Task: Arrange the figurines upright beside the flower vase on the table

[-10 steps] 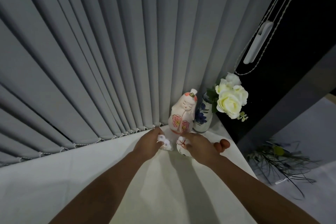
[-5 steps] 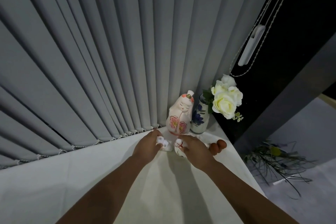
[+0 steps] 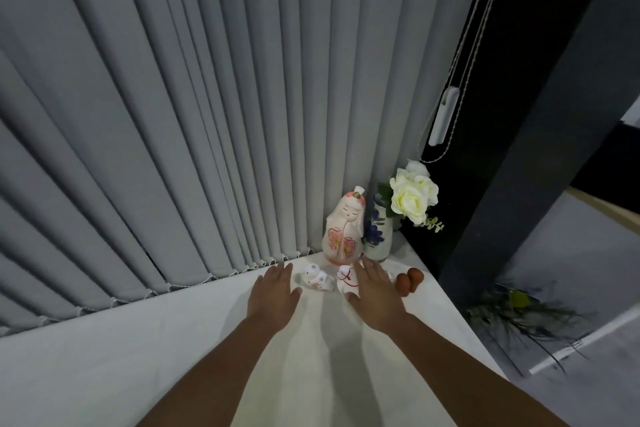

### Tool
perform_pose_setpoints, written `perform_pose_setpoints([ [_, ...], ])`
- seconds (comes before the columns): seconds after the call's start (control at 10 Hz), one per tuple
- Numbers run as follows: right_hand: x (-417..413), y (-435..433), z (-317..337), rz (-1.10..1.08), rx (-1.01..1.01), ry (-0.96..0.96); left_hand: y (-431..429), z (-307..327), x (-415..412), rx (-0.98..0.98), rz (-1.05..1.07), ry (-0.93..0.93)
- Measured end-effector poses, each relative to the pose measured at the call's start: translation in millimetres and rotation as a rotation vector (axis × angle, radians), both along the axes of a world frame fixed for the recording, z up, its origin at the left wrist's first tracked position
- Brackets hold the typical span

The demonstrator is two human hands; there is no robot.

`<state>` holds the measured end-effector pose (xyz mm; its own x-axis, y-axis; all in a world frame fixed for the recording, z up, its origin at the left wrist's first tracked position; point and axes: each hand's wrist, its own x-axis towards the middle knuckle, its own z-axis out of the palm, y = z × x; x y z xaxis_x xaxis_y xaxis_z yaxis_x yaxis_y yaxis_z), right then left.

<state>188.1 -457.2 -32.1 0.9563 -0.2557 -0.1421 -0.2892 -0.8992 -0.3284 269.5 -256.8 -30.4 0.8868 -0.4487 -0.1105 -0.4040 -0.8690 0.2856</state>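
Note:
A tall pink-and-white doll figurine (image 3: 343, 227) stands upright at the table's far corner, touching the blue-flowered vase (image 3: 379, 236) that holds white roses (image 3: 412, 198). In front of it sit two small white figurines: one with floral spots (image 3: 314, 279) on the left, one with red lines (image 3: 346, 279) on the right. My left hand (image 3: 275, 291) lies flat and open just left of the spotted one, holding nothing. My right hand (image 3: 374, 291) is open beside the red-lined one, partly covering it. A small brown figurine (image 3: 408, 279) stands right of my right hand.
The white table (image 3: 138, 357) ends at a right edge close to the brown figurine. Grey vertical blinds (image 3: 207, 114) hang right behind the table. A blind cord with a white weight (image 3: 445, 116) dangles at the right. Dark twigs (image 3: 512, 315) lie on the floor below.
Both hands have let go of the small white figurines and spread open, pulling slightly back. The two figurines now stand free between the hands.

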Motion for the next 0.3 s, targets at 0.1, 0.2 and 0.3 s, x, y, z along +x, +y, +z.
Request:
perform_pose_setpoints([
  [0.1,-18,12,8,0.010,-0.079,0.033,19,15,-17,0.070,0.022,-0.044],
  [0.2,-32,29,23,0.005,-0.091,0.070,44,29,-38,0.098,0.052,-0.052],
  [0.3,-39,47,35,0.010,-0.051,0.059,66,37,-55,0.133,0.097,-0.064],
])
